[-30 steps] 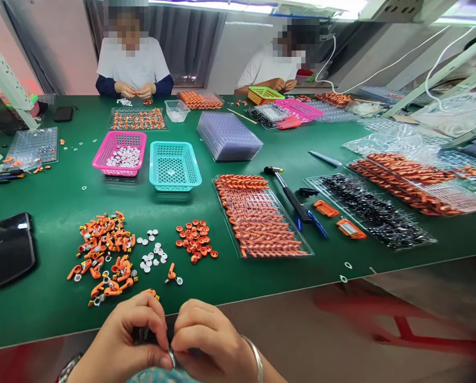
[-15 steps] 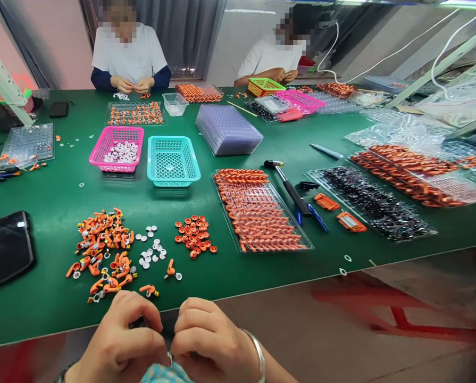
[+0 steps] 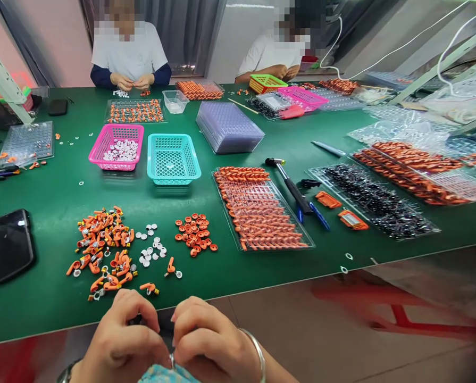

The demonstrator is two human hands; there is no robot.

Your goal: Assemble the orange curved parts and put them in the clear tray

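Left hand (image 3: 120,340), right hand (image 3: 209,343) fingers together pinching one small silvery metal ring (image 3: 171,360), mostly hidden, below near desk (image 3: 54,202) edge.

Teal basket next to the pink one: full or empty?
Empty. The teal basket shows only its bare mesh floor, while the pink basket beside it holds white round parts.

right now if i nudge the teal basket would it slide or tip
The teal basket would probably slide: it looks like thin perforated plastic, seems empty, so likely very light. It sits low and wide on the flat green table, so tipping seems unlikely. Its open mesh may flex when gripped.
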